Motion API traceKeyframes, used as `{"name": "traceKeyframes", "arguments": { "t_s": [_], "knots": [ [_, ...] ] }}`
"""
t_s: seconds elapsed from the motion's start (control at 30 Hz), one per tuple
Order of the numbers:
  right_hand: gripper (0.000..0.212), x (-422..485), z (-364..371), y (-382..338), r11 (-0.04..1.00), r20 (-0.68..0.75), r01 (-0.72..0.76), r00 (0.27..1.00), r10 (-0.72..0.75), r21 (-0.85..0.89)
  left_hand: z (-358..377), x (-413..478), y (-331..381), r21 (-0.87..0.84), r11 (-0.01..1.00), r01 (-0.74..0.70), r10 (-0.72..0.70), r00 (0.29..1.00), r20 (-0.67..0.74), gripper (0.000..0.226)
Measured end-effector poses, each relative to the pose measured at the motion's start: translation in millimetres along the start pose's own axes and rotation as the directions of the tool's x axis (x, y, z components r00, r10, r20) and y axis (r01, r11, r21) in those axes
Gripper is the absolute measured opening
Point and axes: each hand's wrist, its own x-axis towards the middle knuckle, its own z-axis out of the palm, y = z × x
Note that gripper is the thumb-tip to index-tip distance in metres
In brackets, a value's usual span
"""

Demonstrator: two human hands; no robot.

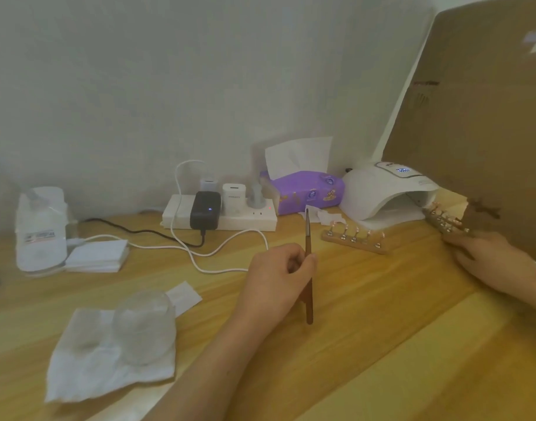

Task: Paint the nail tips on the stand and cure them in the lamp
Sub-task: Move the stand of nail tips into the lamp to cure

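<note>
Curing step judged underway: stand [446, 223] w/ nail tips [439, 212] is grasped in right hand [485, 256], just beside lamp [382, 189] mouth. Brush [308, 238] is pinched in left hand [275, 275]. Next, stand must be slid in level.

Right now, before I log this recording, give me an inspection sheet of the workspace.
Surface: wooden table.
Job's things: white lamp at back right, display lit; first stand of nail tips on the table in front of it; second stand held near the lamp's mouth; brush.
Clutter: purple tissue pack, glass on a paper towel, clear bottle, stack of white pads.
Hands: left hand grips the brush; right hand holds the second stand.
Cables: white cable and black cable by the power strip.
Surroundings: white wall, cardboard box at right.
</note>
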Motion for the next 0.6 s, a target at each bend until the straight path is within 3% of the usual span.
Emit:
{"name": "traceKeyframes", "arguments": {
  "t_s": [0.1, 0.23, 0.37, 0.5, 0.6],
  "knots": [
    [0.042, 10, -2, -20, 0.983, 0.058, -0.123, 0.990, 0.132, -0.139, 0, 0, 0, -0.005, 1.000, 0.005, -0.005, 1.000, 0.009, 0.034],
    [0.045, 19, -2, -50, 0.987, 0.065, -0.159, 0.985, 0.161, -0.032, -2, 0, 1, 0.003, 1.000, 0.012, -0.012, 1.000, 0.005, 0.035],
    [0.051, 13, 0, -55, 0.999, 0.010, -0.042, 0.999, 0.042, 0.020, -1, -1, 1, -0.001, 1.000, 0.007, -0.007, 1.000, 0.003, 0.037],
    [0.041, 11, 4, -42, 0.972, -0.097, 0.224, 0.971, -0.217, 0.068, -1, 1, -1, 0.005, 1.000, 0.011, -0.011, 1.000, -0.001, 0.037],
    [0.043, 19, 6, -31, 0.969, -0.033, 0.222, 0.975, -0.220, 0.107, -1, 1, -1, 0.007, 1.000, 0.008, -0.008, 1.000, 0.003, 0.036]
  ]
}}
